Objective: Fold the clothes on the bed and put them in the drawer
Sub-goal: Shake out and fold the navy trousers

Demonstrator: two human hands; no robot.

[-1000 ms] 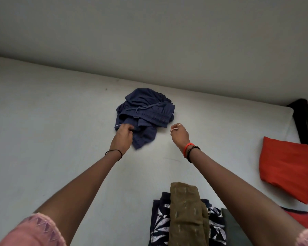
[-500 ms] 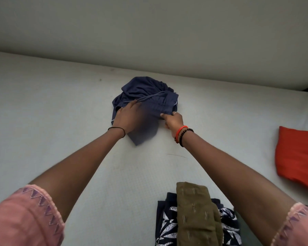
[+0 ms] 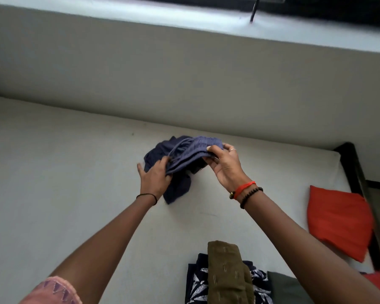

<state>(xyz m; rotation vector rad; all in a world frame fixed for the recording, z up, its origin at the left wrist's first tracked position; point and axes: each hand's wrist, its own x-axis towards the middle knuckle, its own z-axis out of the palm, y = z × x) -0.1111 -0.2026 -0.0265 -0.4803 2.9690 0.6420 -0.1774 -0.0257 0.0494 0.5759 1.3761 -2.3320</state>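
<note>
Nearest, a folded pile (image 3: 226, 273) sits at the near edge of the bed (image 3: 75, 183). The step in hand is judged to be opening out the navy shorts (image 3: 180, 185), best done by drawing the waistband (image 3: 198, 148) taut and lifting until the legs hang free. The left hand (image 3: 156, 178) clutches the waistband's left end with fingers curled into the cloth, and the right hand (image 3: 225, 165) pinches the other end; the shorts are mid-bed, partly raised.

Pink sleeve with purple triangle trim (image 3: 53, 290) on the left arm, thin black band (image 3: 147, 195) at that wrist; right side: red thread band (image 3: 244, 188), black bead bracelet (image 3: 249, 195), slim ring (image 3: 233, 149).
</note>
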